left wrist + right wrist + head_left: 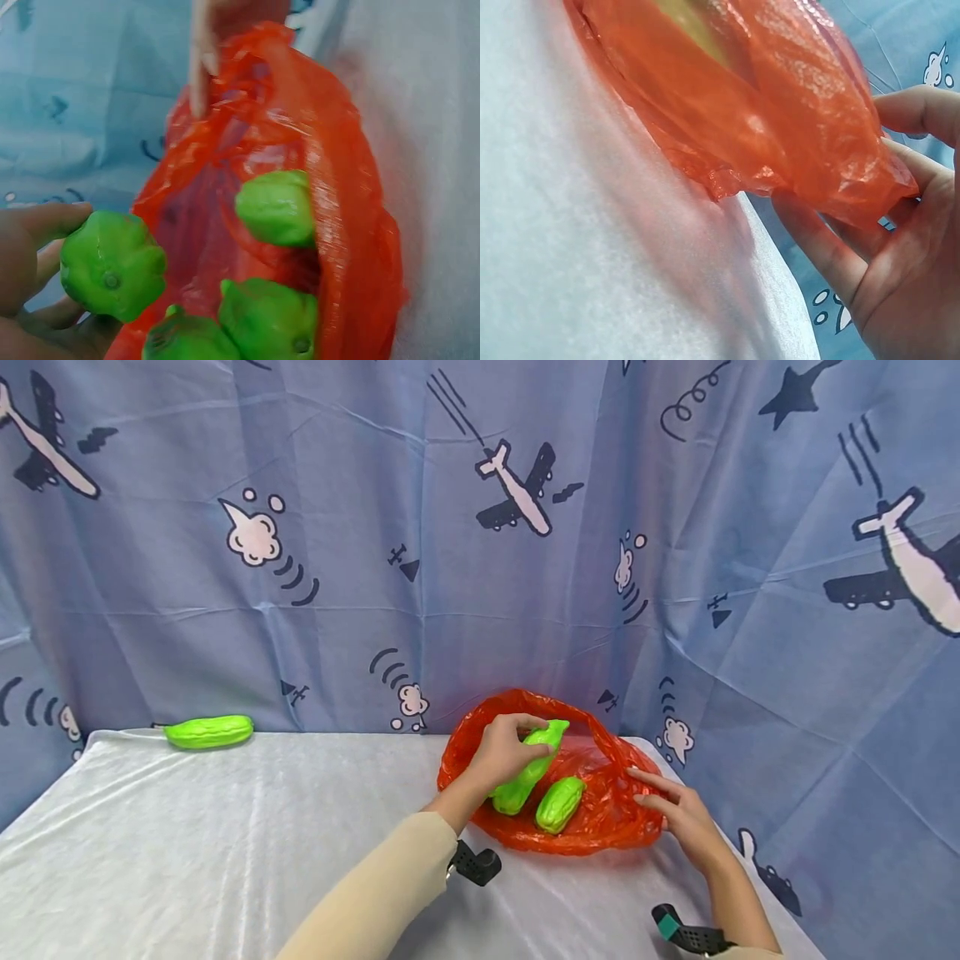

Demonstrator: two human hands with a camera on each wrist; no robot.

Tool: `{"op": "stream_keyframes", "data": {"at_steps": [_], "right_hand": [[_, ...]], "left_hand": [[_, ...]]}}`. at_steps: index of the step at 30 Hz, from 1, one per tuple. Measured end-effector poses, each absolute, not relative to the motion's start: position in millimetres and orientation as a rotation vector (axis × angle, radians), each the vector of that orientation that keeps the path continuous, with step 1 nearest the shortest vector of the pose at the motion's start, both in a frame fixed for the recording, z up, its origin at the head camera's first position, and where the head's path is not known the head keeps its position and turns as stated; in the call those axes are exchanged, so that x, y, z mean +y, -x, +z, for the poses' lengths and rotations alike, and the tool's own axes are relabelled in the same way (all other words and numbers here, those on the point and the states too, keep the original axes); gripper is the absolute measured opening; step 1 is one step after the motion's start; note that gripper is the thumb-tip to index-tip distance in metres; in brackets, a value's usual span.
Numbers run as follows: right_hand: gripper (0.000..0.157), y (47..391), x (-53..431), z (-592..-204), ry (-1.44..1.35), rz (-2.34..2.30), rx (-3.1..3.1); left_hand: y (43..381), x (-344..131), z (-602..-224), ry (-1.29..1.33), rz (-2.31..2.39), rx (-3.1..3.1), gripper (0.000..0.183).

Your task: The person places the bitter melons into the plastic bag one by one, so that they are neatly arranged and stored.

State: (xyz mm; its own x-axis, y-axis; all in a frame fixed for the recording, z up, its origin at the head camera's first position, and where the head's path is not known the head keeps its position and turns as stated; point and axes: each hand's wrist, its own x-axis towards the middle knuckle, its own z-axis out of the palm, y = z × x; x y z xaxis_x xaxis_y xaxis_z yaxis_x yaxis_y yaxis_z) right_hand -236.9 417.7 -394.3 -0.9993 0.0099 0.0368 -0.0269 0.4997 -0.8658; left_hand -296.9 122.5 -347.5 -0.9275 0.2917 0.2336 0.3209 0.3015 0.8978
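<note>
A red plastic bag lies with its mouth wide on the table. My left hand grips a bright green ridged gourd by its side, over the bag's mouth. Within the bag sits a smaller green gourd; the left wrist view shows further green gourds low in the bag, partly cut off by the frame. My right hand holds the right side of the bag's rim, thumb and fingers on either side of the thin plastic in the right wrist view.
Another long green gourd lies at the far left edge of the white-covered table. Behind and to the right hangs a blue curtain printed with airplanes.
</note>
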Motion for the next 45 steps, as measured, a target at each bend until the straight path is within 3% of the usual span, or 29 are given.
{"op": "stream_keyframes", "data": {"at_steps": [18,45], "right_hand": [[0.052,234.2,420.0,-388.8,-0.097,1.620,-2.593],[0.054,234.0,420.2,-386.6,-0.058,1.646,-2.609]], "left_hand": [[286.2,159.4,-368.7,0.580,-1.741,-2.564,0.035],[286.6,168.6,-377.0,0.507,-1.435,-2.714,0.031]]}}
